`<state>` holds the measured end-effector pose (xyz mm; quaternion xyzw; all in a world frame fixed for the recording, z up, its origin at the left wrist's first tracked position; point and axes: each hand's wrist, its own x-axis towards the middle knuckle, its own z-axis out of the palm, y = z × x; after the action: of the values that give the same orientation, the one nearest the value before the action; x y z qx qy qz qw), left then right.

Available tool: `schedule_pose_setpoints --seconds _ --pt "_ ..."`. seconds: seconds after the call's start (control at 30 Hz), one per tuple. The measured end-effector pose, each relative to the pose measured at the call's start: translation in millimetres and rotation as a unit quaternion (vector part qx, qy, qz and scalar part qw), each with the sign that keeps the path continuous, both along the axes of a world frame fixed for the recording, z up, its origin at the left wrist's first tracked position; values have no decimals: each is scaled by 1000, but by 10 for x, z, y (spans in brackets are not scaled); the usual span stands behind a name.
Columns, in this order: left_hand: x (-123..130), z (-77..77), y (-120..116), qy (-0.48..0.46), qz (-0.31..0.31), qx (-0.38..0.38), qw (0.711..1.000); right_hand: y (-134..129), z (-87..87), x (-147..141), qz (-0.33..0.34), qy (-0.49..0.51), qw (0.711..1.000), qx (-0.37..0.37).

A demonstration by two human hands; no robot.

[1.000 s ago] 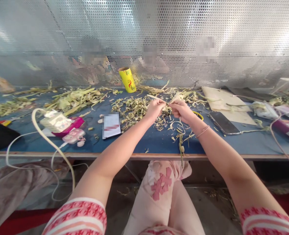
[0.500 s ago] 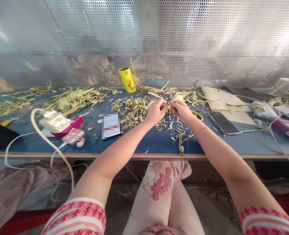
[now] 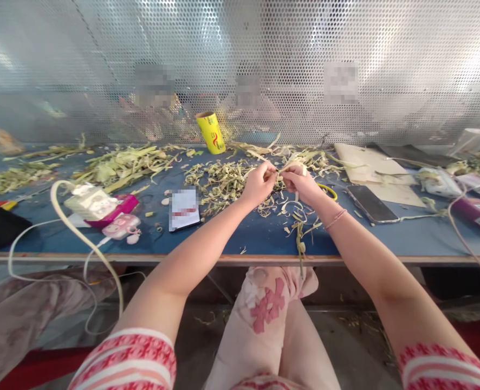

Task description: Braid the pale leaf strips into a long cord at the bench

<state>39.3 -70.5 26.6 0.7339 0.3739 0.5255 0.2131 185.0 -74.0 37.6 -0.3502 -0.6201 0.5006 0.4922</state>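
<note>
My left hand (image 3: 259, 184) and my right hand (image 3: 300, 183) meet fingertip to fingertip over the blue table. Both are closed in a pinch. A pale plant strip (image 3: 291, 166) shows at the right fingers; whatever lies in the left pinch is too small to make out. Under and behind the hands spreads a heap of short, curled green-yellow plant pieces (image 3: 219, 181). Some long thin scraps (image 3: 300, 233) hang over the table's front edge below my right hand. Close to the right wrist lies a yellow ring (image 3: 329, 191), partly covered by that hand.
A yellow cardboard tube (image 3: 211, 133) stands against the perforated metal panel (image 3: 264, 43). Leafy stalks (image 3: 122, 165) lie at the left. Nearby are a phone with a lit screen (image 3: 184, 208), a dark phone (image 3: 372, 204), brown paper (image 3: 374, 165), and a white cable (image 3: 88, 244) crossing the table edge.
The hands stay in nearly the same place. The right fingers have shifted slightly, and the pale pieces by them sit differently.
</note>
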Motion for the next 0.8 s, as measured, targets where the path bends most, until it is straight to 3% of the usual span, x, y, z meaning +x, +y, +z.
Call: schedule_pose_setpoints --seconds 0.17,0.47,0.73,0.8 --pt "2 -41 101 -77 -4 -97 992 44 -39 7 -19 -5 1000 9" --pt "-10 -57 116 -49 21 -45 998 70 -107 -8 -20 -120 989 86" --pt "16 -70 133 -100 -15 -92 991 96 -116 11 -24 -138 986 87" --pt "27 -72 130 -130 -27 -109 985 140 -141 17 -55 -152 982 99"
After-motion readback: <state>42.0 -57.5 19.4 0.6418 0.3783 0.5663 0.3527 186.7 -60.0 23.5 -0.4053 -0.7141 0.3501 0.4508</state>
